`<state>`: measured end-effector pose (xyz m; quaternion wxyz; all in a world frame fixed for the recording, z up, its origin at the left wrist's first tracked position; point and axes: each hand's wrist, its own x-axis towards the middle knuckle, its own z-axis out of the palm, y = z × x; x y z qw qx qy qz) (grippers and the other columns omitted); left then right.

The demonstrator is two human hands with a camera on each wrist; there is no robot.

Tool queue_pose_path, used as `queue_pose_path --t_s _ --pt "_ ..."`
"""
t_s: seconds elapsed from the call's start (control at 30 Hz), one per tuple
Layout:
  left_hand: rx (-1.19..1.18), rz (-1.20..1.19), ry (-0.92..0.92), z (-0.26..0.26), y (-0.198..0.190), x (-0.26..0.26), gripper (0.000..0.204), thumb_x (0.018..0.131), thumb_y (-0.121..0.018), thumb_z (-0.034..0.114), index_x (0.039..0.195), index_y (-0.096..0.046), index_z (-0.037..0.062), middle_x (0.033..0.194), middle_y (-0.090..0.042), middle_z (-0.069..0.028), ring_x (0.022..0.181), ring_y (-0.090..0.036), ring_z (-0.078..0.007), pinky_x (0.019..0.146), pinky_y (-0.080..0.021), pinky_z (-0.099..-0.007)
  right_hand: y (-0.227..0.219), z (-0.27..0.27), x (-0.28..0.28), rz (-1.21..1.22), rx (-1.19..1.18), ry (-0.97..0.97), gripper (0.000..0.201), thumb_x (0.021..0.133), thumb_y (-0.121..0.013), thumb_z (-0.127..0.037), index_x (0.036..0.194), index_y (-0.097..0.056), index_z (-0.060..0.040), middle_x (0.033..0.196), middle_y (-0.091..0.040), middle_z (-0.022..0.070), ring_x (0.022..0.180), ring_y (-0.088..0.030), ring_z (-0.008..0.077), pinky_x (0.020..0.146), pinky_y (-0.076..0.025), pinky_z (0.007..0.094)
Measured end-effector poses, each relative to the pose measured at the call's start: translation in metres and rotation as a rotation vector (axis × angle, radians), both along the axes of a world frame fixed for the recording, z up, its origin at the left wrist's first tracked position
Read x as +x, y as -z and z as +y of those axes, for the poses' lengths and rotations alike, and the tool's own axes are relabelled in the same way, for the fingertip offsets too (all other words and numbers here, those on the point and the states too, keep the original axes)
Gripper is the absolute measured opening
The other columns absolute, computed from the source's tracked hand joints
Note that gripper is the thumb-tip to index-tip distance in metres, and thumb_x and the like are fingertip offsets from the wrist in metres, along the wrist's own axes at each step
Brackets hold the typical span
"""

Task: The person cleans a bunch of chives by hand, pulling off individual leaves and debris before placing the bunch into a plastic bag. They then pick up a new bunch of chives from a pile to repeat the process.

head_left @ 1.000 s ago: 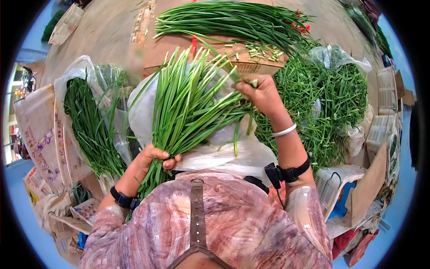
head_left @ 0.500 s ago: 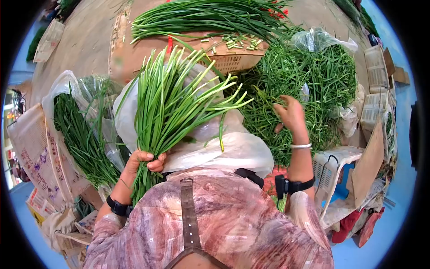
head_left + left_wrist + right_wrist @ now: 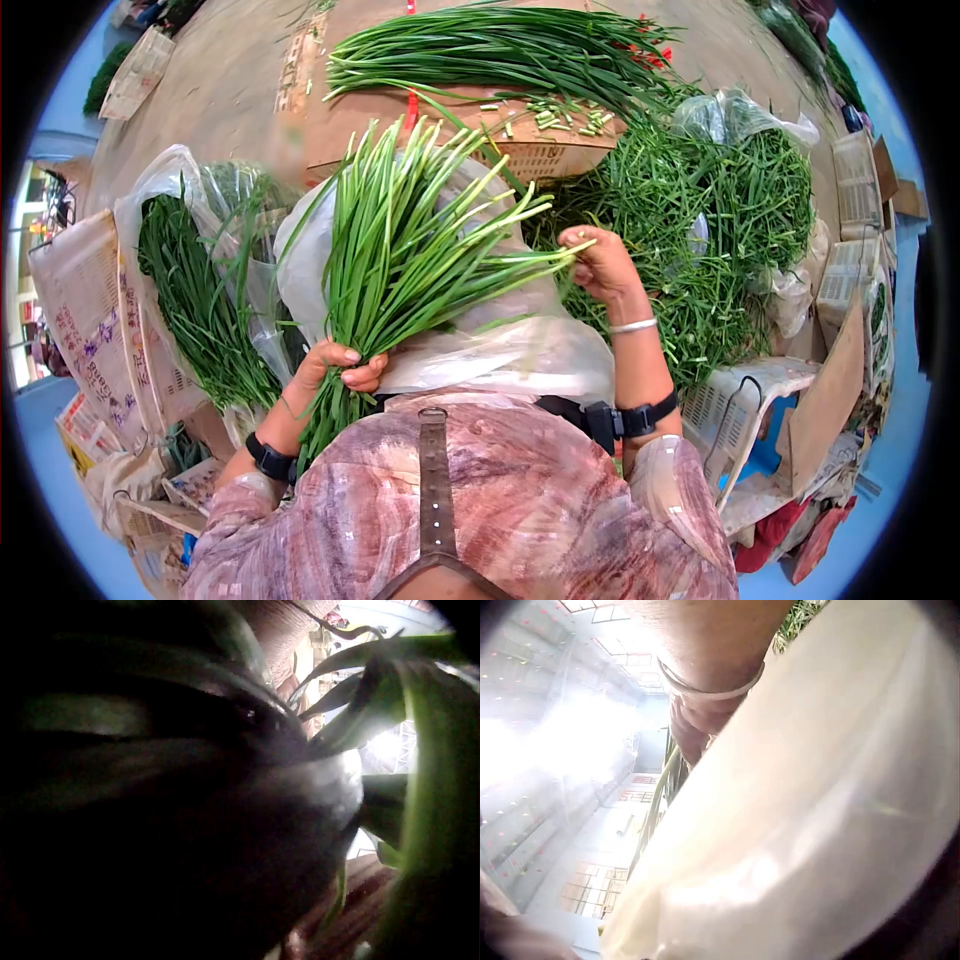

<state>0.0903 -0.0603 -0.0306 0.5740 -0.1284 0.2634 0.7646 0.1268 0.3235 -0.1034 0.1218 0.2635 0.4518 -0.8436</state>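
Head view shows the left hand (image 3: 335, 365) wrapped round the lower stems of a bunch (image 3: 400, 240) of long green chives, held upright so the leaves fan out over a white bag (image 3: 500, 340) on the lap. The right hand (image 3: 598, 262) is up at the bunch's right edge, its fingers pinching the tip of one leaf that sticks out sideways from the fan. Beyond it lies a loose pile (image 3: 700, 230) of the same greens, and further off a laid-out row (image 3: 500, 50) on a cardboard box (image 3: 330, 110). Another bag of greens (image 3: 195, 280) stands to the left.

Left wrist view is nearly all dark, with only blurred leaves (image 3: 420, 750) close to the lens. Right wrist view shows the bangle (image 3: 709, 686) and pale plastic; the fingers are out of sight there.

Judging by this, the step in hand is sorting the bunch, one stray leaf at a time. The next move likely calls for a steady pull along the leaf's length while the left grip stays tight, so the rest of the bunch is not dragged out with it.
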Motion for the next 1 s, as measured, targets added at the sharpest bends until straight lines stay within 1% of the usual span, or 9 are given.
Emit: queue_pose_path --t_s 0.1,0.27,0.33,0.43,0.5,0.57,0.63,0.77,1.0 --pt "0.008 0.024 0.051 0.0 -0.001 0.0 0.026 0.078 -0.059 0.012 0.094 -0.053 -0.0077 0.06 -0.051 -0.0048 0.045 -0.039 -0.007 0.044 -0.029 -0.0237 0.005 0.009 0.011 0.012 0.032 -0.003 0.007 0.084 -0.058 -0.006 0.089 -0.06 -0.0032 0.066 -0.058 0.0018 0.043 -0.045 0.0061 0.035 -0.031 0.0179" --pt "-0.007 -0.019 0.039 -0.006 0.004 0.0 0.032 0.071 -0.058 0.007 0.098 -0.051 -0.0084 0.078 -0.055 -0.0137 0.047 -0.042 -0.0103 0.046 -0.032 -0.0249 0.016 0.056 0.026 0.083 -0.031 0.315 0.008 0.081 -0.058 -0.005 0.088 -0.062 -0.004 0.066 -0.057 0.0035 0.043 -0.047 0.0092 0.035 -0.034 0.0189" --pt "-0.1 0.011 0.001 0.0 -0.01 0.003 0.036 0.07 -0.059 0.007 0.102 -0.05 -0.0071 0.079 -0.056 -0.015 0.048 -0.043 -0.0116 0.047 -0.034 -0.0251 0.016 0.084 0.03 -0.053 0.637 0.249 0.011 0.081 -0.059 -0.005 0.089 -0.066 -0.0019 0.075 -0.063 0.0076 0.054 -0.055 0.012 0.05 -0.047 0.026" --pt "-0.18 0.019 -0.025 0.0 -0.011 0.004 0.052 0.066 -0.061 0.005 0.115 -0.046 -0.003 0.084 -0.059 -0.0191 0.051 -0.049 -0.0158 0.049 -0.04 -0.0261 -0.011 0.097 0.025 -0.342 1.784 -0.451 0.015 0.079 -0.062 -0.01 0.092 -0.066 -0.0016 0.085 -0.065 0.0143 0.073 -0.061 0.0272 0.067 -0.049 0.0366" --pt "-0.229 0.027 -0.024 0.004 -0.015 0.004 0.056 0.066 -0.061 0.005 0.118 -0.045 -0.0033 0.084 -0.06 -0.0204 0.053 -0.052 -0.0172 0.049 -0.043 -0.027 -0.051 0.067 -0.003 0.247 1.807 -0.281 0.017 0.077 -0.064 -0.013 0.09 -0.067 -0.0032 0.089 -0.064 0.0152 0.079 -0.06 0.0329 0.07 -0.049 0.0379" --pt "-0.215 0.016 -0.011 0.006 -0.015 0.002 0.059 0.065 -0.061 0.004 0.121 -0.043 -0.0029 0.084 -0.06 -0.0214 0.055 -0.055 -0.0188 0.051 -0.046 -0.0272 -0.082 0.02 -0.041 0.558 1.394 -0.119 0.017 0.075 -0.065 -0.015 0.088 -0.066 -0.0045 0.088 -0.062 0.0137 0.079 -0.06 0.0318 0.07 -0.049 0.0382" --pt "-0.252 0.042 -0.009 0.008 -0.018 0.002 0.06 0.064 -0.061 0.003 0.121 -0.043 -0.0026 0.084 -0.06 -0.0218 0.057 -0.056 -0.0195 0.052 -0.048 -0.0271 -0.095 -0.02 -0.071 0.738 1.329 -0.306 0.017 0.072 -0.067 -0.014 0.087 -0.066 -0.0059 0.088 -0.061 0.0129 0.078 -0.06 0.0307 0.069 -0.049 0.0385" --pt "-0.278 0.063 -0.016 0.009 -0.022 0.003 0.061 0.065 -0.061 0.002 0.123 -0.042 -0.0022 0.085 -0.061 -0.0228 0.058 -0.059 -0.0212 0.054 -0.049 -0.0274 -0.08 -0.066 -0.1 0.922 1.598 -0.629 0.009 0.073 -0.059 -0.01 0.08 -0.063 -0.0076 0.08 -0.056 0.0152 0.072 -0.06 0.034 0.062 -0.049 0.0415" --pt "-0.252 0.148 0.072 0.001 -0.009 -0.002 0.059 0.065 -0.065 0.008 0.12 -0.045 -0.0036 0.088 -0.063 -0.0202 0.061 -0.061 -0.0196 0.055 -0.05 -0.0266 -0.082 -0.05 -0.084 0.976 1.611 -0.517 0.013 0.072 -0.062 -0.005 0.084 -0.059 -0.0077 0.078 -0.057 0.0104 0.068 -0.059 0.0305 0.058 -0.049 0.0389"
